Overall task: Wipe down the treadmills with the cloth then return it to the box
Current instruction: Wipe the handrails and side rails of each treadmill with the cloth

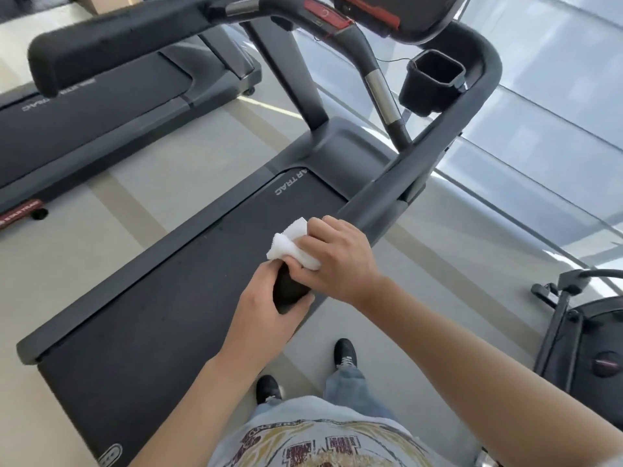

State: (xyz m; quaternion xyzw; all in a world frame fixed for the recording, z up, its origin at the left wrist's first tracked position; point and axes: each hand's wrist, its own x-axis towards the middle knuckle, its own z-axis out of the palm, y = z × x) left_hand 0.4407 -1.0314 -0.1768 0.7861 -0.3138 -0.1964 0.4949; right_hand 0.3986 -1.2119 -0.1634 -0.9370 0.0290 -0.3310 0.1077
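Observation:
A dark grey treadmill [188,284] runs diagonally in front of me, its right handrail [414,170] coming down toward my hands. My left hand [266,308] grips the black end of that handrail from below. My right hand [337,257] holds a white folded cloth [290,246] wrapped against the rail just above my left hand. Part of the cloth sticks out to the left of my fingers. The box is not in view.
A second treadmill [101,119] stands to the left across a strip of pale floor [111,227]. The left padded handrail [111,48] crosses the top. A black cup holder [433,79] hangs by the console. Another machine [586,335] stands at the right. Glass panels lie beyond.

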